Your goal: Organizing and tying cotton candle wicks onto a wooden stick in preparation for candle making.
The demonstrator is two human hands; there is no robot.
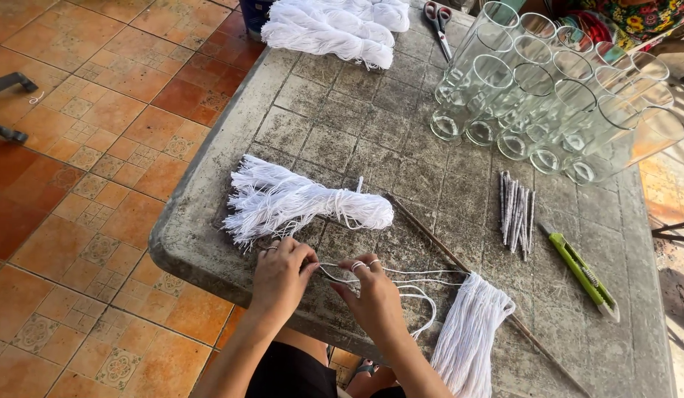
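Observation:
My left hand (281, 276) and my right hand (373, 295) meet at the near edge of a grey stone table (342, 125), both pinching thin white cords (415, 278). These cords run right toward a long thin wooden stick (430, 239) that lies diagonally. A fringe of white cords (471, 335) hangs from the stick over the table's front edge. Just beyond my left hand lies a tied bundle of cut white cord (297, 203).
Several clear glass tumblers (548, 96) stand at the far right. More white cord bundles (331, 26) and scissors (439, 22) lie at the back. A bunch of short sticks (516, 212) and a green utility knife (581, 269) rest on the right. Terracotta floor tiles (84, 184) lie left.

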